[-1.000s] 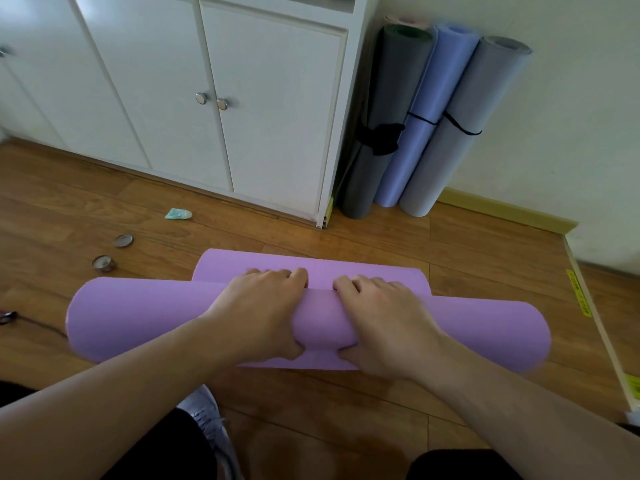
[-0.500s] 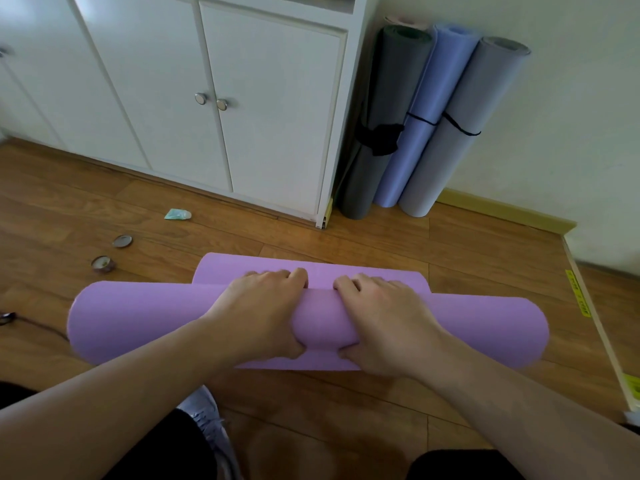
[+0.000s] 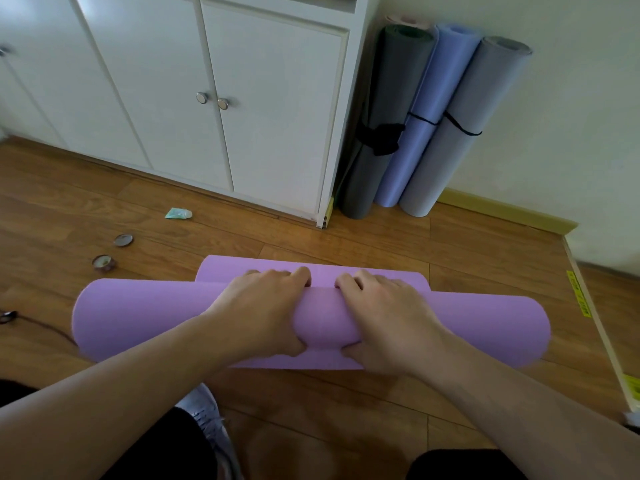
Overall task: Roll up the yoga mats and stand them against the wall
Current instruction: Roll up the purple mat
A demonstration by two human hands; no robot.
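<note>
Both hands, left hand and right hand, curl around the purple mat at frame centre, thumbs beneath, keeping the roll tight; short flap unrolled.

Purple mat roll: I am seeing it creeping slightly farther forward over its flat tail. Left hand and right hand: both gripping, edging forward with it.
</note>
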